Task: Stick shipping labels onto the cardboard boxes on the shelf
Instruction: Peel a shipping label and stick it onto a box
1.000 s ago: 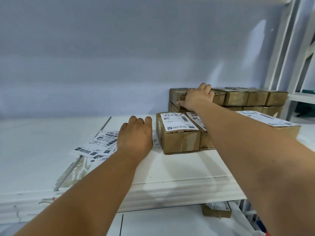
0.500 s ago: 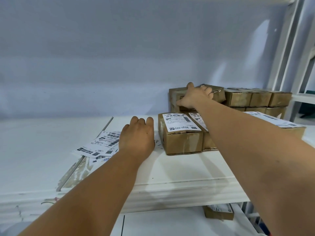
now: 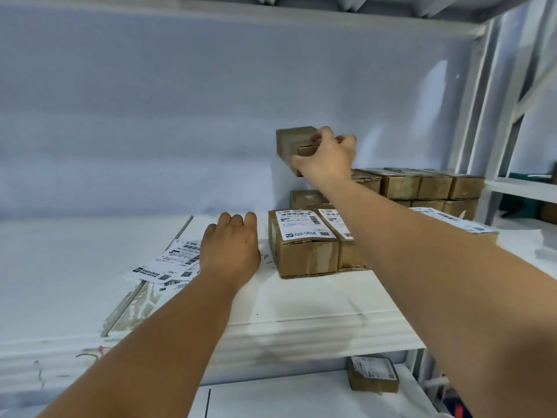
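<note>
A bare box [image 3: 291, 142] is now raised off the one-o'clock stack [image 3: 305, 198], gripped by the right hand [image 3: 328, 160], for labelling. The left hand [image 3: 230, 251] is rested loose, empty.

We see brown cardboard boxes [image 3: 304, 254], white labels [image 3: 304, 224] on them with black barcode stripes; we see loose labels [image 3: 168, 263], white with black print, a white shelf [image 3: 301, 303], a pale bluish wall [image 3: 150, 116]

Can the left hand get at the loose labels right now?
Likely yes. The left hand rests at the edge of the labels, with nothing between them; the right hand holds a box up, clear of both.
</note>
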`<state>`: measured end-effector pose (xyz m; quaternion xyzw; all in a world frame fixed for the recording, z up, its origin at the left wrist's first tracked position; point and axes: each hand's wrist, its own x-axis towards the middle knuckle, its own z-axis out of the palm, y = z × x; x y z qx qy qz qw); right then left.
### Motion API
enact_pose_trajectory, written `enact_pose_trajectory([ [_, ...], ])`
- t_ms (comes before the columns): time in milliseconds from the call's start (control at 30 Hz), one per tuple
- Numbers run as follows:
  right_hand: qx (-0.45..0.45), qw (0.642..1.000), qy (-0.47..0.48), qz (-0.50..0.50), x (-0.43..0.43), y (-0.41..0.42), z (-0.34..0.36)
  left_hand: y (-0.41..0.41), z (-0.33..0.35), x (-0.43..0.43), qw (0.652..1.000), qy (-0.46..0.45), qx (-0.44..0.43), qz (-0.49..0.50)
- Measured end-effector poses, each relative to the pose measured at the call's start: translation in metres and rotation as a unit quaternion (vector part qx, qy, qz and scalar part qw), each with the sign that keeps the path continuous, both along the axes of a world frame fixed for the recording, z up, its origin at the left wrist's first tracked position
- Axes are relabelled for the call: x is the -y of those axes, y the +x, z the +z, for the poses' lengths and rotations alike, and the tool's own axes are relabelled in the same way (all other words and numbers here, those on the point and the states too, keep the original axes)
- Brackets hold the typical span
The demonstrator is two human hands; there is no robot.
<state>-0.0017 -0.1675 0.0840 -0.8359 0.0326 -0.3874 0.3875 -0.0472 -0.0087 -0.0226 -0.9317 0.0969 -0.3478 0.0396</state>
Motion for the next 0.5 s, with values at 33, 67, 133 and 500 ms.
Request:
enact_pose_trajectory([
  [33,0.017,1.000,0.010,0.023,-0.009,-0.012,-0.001,-0.002,0.001,0.000,1.000,-0.005,0.005,0.004],
  [67,0.024,0.999,0.015,0.044,-0.019,-0.024,-0.005,-0.005,0.002,-0.001,1.000,-0.015,0.011,0.008],
  [133,0.023,0.996,0.019,0.078,-0.039,-0.047,-0.018,-0.012,0.004,-0.002,0.999,-0.039,0.022,0.023],
  [500,0.111,0.990,-0.042,0.076,-0.087,-0.135,-0.069,-0.059,0.005,-0.050,0.981,-0.102,-0.140,0.084],
])
